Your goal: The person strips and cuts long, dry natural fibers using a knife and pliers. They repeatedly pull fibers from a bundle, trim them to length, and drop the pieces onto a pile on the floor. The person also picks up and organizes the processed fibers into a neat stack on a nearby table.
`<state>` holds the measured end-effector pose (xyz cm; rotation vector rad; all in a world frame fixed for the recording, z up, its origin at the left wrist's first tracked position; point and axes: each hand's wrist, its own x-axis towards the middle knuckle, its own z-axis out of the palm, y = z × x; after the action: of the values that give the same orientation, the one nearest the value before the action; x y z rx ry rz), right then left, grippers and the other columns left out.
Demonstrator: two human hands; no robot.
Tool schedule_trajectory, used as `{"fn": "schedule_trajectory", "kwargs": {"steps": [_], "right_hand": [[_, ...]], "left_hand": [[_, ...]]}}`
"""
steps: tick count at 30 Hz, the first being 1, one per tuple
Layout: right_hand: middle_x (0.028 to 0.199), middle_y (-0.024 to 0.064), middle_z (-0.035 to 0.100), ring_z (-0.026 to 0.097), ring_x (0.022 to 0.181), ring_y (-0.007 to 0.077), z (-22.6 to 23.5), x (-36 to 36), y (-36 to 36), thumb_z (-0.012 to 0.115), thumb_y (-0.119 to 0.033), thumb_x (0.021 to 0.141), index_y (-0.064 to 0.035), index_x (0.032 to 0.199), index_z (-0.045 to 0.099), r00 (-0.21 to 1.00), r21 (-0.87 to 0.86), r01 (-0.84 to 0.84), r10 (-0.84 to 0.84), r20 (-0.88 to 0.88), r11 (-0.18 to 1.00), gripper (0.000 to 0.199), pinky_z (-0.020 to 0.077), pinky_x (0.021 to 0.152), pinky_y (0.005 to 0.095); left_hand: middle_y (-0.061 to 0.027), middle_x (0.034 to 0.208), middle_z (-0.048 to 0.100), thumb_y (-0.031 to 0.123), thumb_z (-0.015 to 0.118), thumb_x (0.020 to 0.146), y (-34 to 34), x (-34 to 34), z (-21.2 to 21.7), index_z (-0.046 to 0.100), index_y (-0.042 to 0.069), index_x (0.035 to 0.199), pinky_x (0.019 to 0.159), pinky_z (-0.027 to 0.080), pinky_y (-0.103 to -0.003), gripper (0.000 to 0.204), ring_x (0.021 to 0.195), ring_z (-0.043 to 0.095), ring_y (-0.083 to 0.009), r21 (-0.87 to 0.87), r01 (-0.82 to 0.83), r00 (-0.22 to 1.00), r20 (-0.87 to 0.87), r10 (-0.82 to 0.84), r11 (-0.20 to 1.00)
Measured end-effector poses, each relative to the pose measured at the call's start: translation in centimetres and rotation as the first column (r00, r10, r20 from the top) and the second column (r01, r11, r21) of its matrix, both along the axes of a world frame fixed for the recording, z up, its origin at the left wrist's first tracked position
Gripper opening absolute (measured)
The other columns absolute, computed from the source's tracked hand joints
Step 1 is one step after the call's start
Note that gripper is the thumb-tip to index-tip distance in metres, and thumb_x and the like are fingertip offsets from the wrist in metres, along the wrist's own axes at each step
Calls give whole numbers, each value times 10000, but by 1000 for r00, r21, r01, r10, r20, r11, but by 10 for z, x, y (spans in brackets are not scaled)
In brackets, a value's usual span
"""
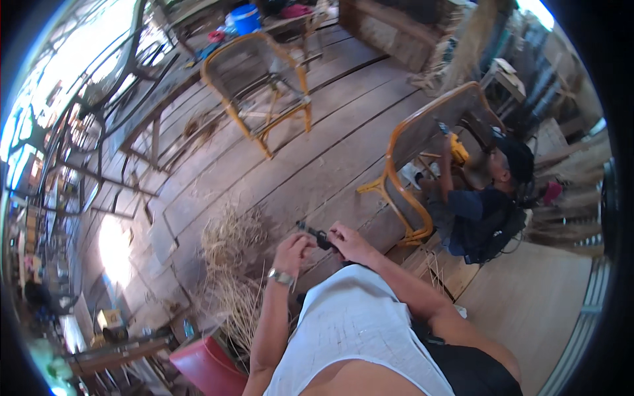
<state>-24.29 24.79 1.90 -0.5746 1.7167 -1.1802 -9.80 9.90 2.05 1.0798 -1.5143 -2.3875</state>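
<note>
Glare upper left (daylight); edges bend, darken.

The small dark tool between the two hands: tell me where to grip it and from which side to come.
The small dark tool lies slanted, its thin free end poking up-left past the left hand. The thicker lower-right end sits under the right hand fingers. Probably best gripped around that thicker end, coming from the right, leaving the slim tip clear. Its finer shape is too small to tell.

A furniture workshop: unfinished orange rattan chair frames (264,86) on weathered wooden plank flooring (317,152), loose dry straw-coloured cane strands (231,264) left of the hands.
</note>
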Motion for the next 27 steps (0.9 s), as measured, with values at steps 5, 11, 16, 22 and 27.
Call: {"fn": "schedule_trajectory", "kwargs": {"steps": [5,11,16,22,27], "right_hand": [[676,13,555,490,476,81,2,25,-14,509,-241,982,-89,967,523,994,-111,-27,38,103,993,154,412,414,248],[672,10,559,498,467,68,-8,37,-26,523,-247,975,-82,965,522,983,-109,22,-1,186,994,165,392,396,227],[693,37,591,549,482,85,-8,43,-34,536,-249,966,-52,971,514,999,-82,-43,44,10,996,199,410,390,241],[657,58,604,577,464,108,-16,47,-36,538,-261,962,-33,899,535,999,-35,-33,32,-21,999,237,432,393,268],[566,39,557,549,435,98,-39,52,-37,526,-280,968,-39,798,553,991,-51,-120,117,-70,991,296,432,398,265]], "left_hand": [[-14,756,654,244,534,968,32,14,-20,593,48,1013,439,313,-179,209,503,427,-18,-47,-32,999,6,32,998],[-12,757,661,222,507,978,44,41,-33,589,52,1039,457,354,-181,199,518,473,-25,-166,-42,998,47,50,985],[-29,799,681,202,505,966,47,51,-22,600,41,1064,473,385,-195,211,547,513,-32,-226,23,996,94,-2,974],[-29,801,676,202,551,956,41,59,-12,647,38,1025,464,370,-192,203,517,475,-40,178,-130,991,36,126,975],[-12,770,634,230,559,945,28,72,-35,650,-2,1009,463,343,-205,258,543,443,-51,595,-87,990,-37,136,799]]}}
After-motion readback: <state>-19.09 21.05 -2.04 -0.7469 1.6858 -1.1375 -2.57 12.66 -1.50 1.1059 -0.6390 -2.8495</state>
